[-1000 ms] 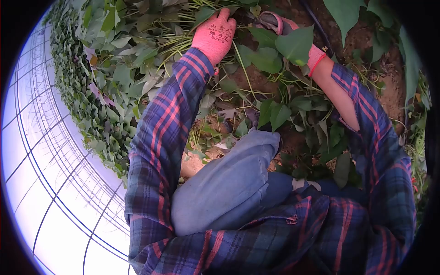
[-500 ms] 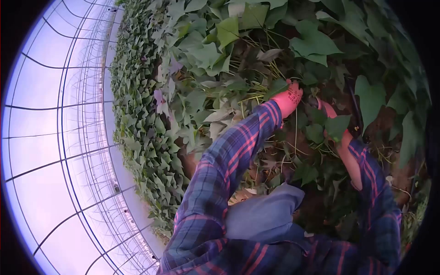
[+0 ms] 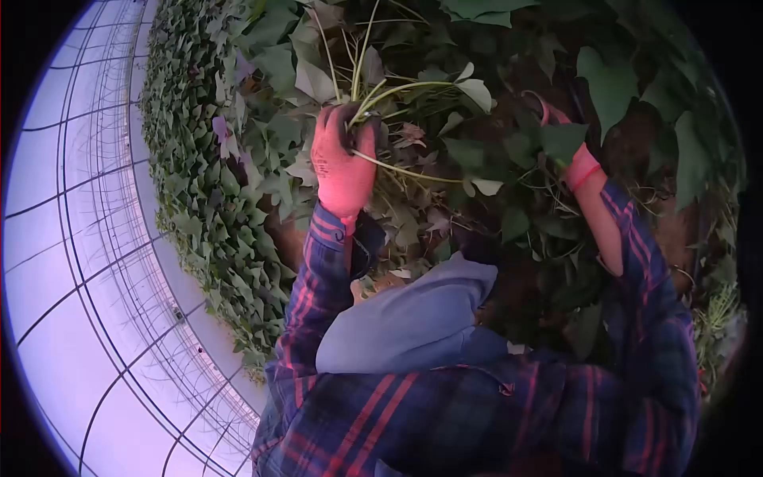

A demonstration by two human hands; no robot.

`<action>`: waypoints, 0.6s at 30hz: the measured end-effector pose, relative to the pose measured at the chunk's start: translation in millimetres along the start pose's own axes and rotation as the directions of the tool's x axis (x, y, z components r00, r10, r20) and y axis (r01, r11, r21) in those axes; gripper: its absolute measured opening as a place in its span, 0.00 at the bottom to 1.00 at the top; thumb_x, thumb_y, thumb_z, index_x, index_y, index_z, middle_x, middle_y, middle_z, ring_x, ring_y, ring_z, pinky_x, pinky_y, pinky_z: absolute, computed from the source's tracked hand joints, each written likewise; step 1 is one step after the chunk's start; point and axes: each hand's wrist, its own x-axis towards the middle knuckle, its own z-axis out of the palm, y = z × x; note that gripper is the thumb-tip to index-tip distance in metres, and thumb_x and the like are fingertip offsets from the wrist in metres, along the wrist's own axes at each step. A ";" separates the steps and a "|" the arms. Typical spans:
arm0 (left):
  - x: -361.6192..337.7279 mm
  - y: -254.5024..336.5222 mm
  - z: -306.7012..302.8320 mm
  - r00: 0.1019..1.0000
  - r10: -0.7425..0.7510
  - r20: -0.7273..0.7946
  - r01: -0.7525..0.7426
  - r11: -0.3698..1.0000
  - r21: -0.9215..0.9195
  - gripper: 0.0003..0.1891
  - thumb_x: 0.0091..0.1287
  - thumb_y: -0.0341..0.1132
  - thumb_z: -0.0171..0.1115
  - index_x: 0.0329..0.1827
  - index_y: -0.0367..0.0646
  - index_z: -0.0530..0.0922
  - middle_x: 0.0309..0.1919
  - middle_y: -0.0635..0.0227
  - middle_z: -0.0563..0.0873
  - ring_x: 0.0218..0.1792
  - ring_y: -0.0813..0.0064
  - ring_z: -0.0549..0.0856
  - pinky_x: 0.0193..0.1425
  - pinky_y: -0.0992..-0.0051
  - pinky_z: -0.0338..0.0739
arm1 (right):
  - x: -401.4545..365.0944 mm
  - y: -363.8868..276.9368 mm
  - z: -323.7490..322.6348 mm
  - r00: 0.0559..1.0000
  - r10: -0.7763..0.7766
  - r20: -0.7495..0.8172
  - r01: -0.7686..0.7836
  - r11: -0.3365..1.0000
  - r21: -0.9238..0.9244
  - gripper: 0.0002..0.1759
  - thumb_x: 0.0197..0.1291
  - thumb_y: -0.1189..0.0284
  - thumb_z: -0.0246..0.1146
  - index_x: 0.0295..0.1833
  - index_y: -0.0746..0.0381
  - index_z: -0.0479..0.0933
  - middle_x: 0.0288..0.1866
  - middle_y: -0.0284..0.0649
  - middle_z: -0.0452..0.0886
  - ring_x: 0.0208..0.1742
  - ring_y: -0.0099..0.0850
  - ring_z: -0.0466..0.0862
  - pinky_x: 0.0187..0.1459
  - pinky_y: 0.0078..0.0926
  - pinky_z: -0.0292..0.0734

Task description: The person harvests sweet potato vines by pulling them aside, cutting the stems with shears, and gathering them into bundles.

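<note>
My left hand (image 3: 346, 159), in a pink glove with dark fingertips, is closed round pale green vine stems (image 3: 373, 94) that fan out above and to the right, some ending in small leaves. Leaves and stems lie behind and below it. On the right, my right hand (image 3: 568, 147), also in a pink glove, reaches among the vines. A broad green leaf (image 3: 563, 140) covers much of it, so its fingers are mostly hidden, and what it holds cannot be made out.
Dense leafy vines (image 3: 191, 183) run down the left side, with a purple flower (image 3: 221, 129) among them. Brown soil (image 3: 679, 234) shows at the right. My bent knee in blue trousers (image 3: 413, 314) is below my hands. A framed structure (image 3: 79, 238) curves along the far left.
My left hand has moved left and towards me from the middle of the vines, and stems now stick out of its grasp. My right hand has shifted slightly; the view has turned a little.
</note>
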 end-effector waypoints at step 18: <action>-31.3 12.5 -41.2 0.964 -0.077 0.253 -0.005 0.951 0.309 0.17 0.58 0.28 0.61 0.51 0.40 0.76 0.42 0.56 0.81 0.43 0.52 0.81 0.50 0.61 0.75 | 31.8 43.7 0.3 0.879 -0.153 0.451 -0.130 0.834 0.537 0.21 0.70 0.69 0.46 0.66 0.61 0.67 0.61 0.41 0.76 0.55 0.28 0.79 0.57 0.23 0.75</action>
